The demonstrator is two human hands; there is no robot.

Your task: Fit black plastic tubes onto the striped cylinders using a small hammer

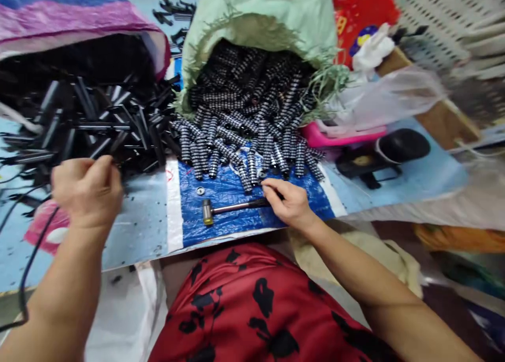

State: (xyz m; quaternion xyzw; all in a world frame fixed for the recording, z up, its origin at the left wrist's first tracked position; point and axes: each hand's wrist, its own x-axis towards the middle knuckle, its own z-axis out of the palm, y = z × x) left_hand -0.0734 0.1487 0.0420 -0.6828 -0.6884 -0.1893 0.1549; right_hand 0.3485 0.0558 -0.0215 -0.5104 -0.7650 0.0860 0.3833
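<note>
Right hand (290, 201): fingers curled at hammer (232, 208), which lies near desk's (138, 209) front edge; whether grasping, I cannot tell. Left hand (90, 191): clenched by black parts (102, 126), contents hidden. From afar I judge light pinch best, clear of heaped ribbed cylinders (251, 167).

One head-worn camera looks forward and steeply down from above the red clothing (252, 299) on the near side; close to the left hand (87, 191) and right hand (289, 201); its view crosses the table (138, 209) to the far green sack (268, 4).
</note>
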